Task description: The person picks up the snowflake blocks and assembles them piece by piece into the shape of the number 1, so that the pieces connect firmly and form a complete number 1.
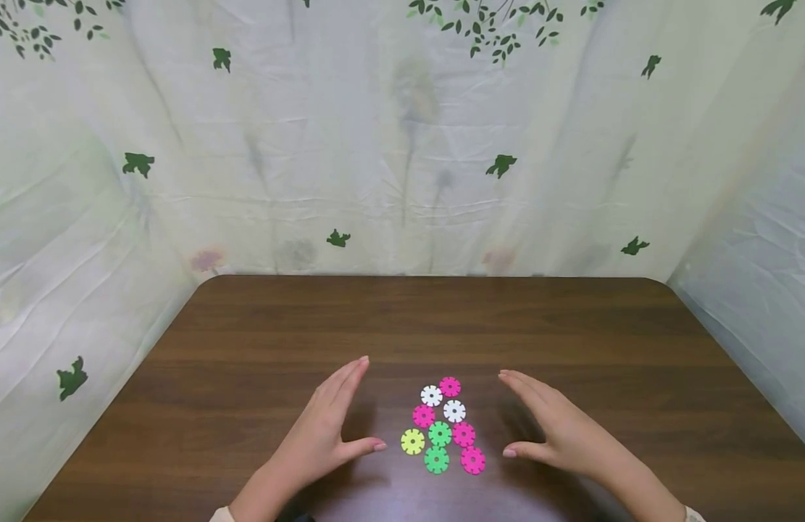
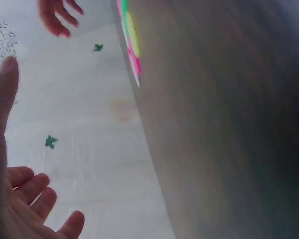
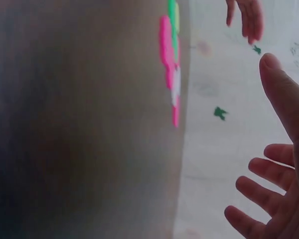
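Several flat notched discs lie in a loose cluster on the brown table in the head view. A yellow disc (image 1: 412, 441) is at the cluster's left, beside green discs (image 1: 440, 433). Pink discs (image 1: 472, 460) run along the right side and up to the far end, and white discs (image 1: 454, 411) sit near the top. My left hand (image 1: 327, 428) hovers left of the cluster, thumb apart from the straight fingers, holding nothing. On the other side my right hand (image 1: 561, 428) mirrors it, also holding nothing. Both wrist views show the discs edge-on, with spread fingers.
The wooden table (image 1: 278, 319) has rounded far corners. A pale curtain (image 1: 376, 167) printed with leaves and birds hangs behind it and along both sides. A small dark object (image 1: 303, 518) shows at the bottom edge near the left forearm.
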### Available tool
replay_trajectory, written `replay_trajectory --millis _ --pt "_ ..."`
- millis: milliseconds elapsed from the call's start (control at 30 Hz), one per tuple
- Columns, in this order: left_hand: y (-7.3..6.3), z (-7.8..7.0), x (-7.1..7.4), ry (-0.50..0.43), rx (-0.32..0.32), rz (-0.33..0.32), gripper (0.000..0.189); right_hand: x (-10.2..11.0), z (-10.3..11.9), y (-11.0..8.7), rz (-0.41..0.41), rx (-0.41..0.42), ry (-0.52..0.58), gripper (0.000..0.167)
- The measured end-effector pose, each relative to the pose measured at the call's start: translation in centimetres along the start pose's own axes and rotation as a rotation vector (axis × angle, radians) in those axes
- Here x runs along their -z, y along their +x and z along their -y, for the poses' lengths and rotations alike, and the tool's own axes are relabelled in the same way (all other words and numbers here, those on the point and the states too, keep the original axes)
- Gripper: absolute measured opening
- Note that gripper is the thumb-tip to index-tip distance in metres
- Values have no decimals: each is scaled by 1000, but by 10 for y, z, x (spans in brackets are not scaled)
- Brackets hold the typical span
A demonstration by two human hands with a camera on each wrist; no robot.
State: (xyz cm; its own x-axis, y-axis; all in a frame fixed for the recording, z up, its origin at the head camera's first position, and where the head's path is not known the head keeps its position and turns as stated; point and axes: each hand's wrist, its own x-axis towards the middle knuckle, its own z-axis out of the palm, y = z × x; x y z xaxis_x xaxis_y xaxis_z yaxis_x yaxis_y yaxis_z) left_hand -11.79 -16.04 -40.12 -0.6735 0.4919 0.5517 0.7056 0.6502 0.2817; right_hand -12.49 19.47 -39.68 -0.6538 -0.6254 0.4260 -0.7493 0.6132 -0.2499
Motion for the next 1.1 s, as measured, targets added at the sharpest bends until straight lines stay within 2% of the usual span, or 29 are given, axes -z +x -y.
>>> replay_trajectory --millis 133,267,433,533,667,833,967,1100 --pt "1 -5 -11 -37 0 12 94 -12 7 -1 67 -45 77 83" --pt "-1 -11 -22 -96 58 89 86 -24 12 -2 125 -93 183 73" --pt "-2 -18 -34 -146 153 219 71 -40 16 -4 121 -72 244 56" --pt "-2 -21 -41 -143 179 262 61 -47 19 -5 98 -71 249 48" --pt "-3 -23 -49 -111 168 258 46 -55 23 -5 64 -90 189 40" --pt "-3 -24 -56 -73 115 193 33 -58 27 -4 40 -135 162 31" --pt "-2 -26 -56 -86 129 188 29 -58 28 -4 40 -165 233 27" --pt "2 -28 -51 -140 176 199 27 -56 27 -1 62 -163 416 23"
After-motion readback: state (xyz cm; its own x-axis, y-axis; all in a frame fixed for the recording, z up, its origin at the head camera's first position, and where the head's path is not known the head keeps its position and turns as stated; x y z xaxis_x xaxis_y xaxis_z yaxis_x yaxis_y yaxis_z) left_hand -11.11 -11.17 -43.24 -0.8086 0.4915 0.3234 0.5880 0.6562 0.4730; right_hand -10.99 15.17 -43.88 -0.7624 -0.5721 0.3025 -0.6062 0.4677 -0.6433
